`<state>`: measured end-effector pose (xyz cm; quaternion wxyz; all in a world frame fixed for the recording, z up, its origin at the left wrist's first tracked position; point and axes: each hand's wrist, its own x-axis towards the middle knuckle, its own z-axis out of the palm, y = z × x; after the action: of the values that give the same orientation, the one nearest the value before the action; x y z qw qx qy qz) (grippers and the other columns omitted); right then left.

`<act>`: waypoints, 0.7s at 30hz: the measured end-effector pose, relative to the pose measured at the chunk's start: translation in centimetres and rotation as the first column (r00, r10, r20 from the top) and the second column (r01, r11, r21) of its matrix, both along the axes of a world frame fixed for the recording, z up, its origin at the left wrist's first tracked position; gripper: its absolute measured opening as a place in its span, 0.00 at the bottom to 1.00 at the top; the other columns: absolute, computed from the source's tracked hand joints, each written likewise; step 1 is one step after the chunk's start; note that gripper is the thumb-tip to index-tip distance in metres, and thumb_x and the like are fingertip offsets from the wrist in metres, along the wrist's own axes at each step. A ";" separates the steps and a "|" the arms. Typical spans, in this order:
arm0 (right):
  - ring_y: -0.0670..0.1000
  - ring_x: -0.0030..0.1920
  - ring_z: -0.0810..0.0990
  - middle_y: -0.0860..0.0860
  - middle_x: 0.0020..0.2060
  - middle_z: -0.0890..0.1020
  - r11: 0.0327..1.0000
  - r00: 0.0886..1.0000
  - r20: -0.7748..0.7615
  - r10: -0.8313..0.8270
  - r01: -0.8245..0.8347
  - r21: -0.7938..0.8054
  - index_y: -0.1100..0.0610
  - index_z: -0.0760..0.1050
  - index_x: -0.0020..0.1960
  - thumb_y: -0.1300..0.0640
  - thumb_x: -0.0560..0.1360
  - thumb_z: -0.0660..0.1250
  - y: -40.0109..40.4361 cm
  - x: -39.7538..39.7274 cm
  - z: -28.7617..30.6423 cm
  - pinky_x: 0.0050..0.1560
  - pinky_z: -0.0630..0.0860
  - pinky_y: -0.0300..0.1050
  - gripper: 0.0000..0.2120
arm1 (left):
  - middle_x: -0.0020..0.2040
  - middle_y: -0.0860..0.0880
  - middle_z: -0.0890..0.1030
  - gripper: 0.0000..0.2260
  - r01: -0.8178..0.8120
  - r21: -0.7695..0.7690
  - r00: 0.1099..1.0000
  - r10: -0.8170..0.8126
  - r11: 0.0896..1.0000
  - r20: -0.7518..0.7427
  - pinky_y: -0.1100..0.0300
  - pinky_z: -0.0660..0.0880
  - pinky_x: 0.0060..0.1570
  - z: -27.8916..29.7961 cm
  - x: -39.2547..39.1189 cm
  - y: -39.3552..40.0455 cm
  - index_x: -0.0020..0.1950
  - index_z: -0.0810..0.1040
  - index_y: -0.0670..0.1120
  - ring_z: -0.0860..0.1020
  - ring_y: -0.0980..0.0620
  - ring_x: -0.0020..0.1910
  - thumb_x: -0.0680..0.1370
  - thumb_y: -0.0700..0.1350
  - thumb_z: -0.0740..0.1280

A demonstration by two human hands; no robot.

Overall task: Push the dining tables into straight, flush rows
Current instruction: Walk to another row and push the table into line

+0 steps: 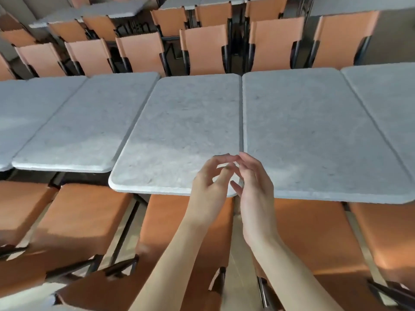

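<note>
The near corner of the middle desk [179, 135] is hidden behind the left hand [210, 182] and the right hand [252, 187], so whether either palm rests on the stone cannot be told. Both hands hang at that corner with fingers loosely curled and spread, fingertips nearly meeting, clamped on nothing that shows. The seam between the middle desk and the right desk [310, 131] runs straight up from the hands; the two tops lie side by side with a thin gap, near edges almost level.

Five desks form the near row. The far-left desk [20, 113] and the far-right desk [390, 102] are cut off by the frame. The second desk [85, 131] sits farther back than the middle one, its near edge well behind.

Below the near edge, four orange seats [85, 221] show, partly covered by the arms. Beyond the row stand about ten orange chair backs [204, 48], some cut off, and more grey desks [112, 10] blurred at the top.
</note>
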<state>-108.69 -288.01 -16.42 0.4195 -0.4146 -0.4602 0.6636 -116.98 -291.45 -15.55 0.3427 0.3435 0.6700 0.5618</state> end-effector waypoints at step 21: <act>0.41 0.70 0.66 0.44 0.79 0.57 0.295 0.333 0.084 -0.939 0.908 -0.296 0.47 0.55 0.81 0.56 0.87 0.49 6.9 -14.8 -24.7 0.37 0.70 0.18 0.23 | 0.83 0.57 0.42 0.25 0.356 -0.598 0.294 -0.693 0.718 -0.658 0.42 0.29 0.75 -28.6 -24.1 14.4 0.81 0.53 0.61 0.35 0.50 0.81 0.84 0.53 0.54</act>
<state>-123.47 -281.10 -41.16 0.6821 -0.6242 -0.0117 0.3808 -141.05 -277.02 -44.11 0.1865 0.7109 0.6767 0.0431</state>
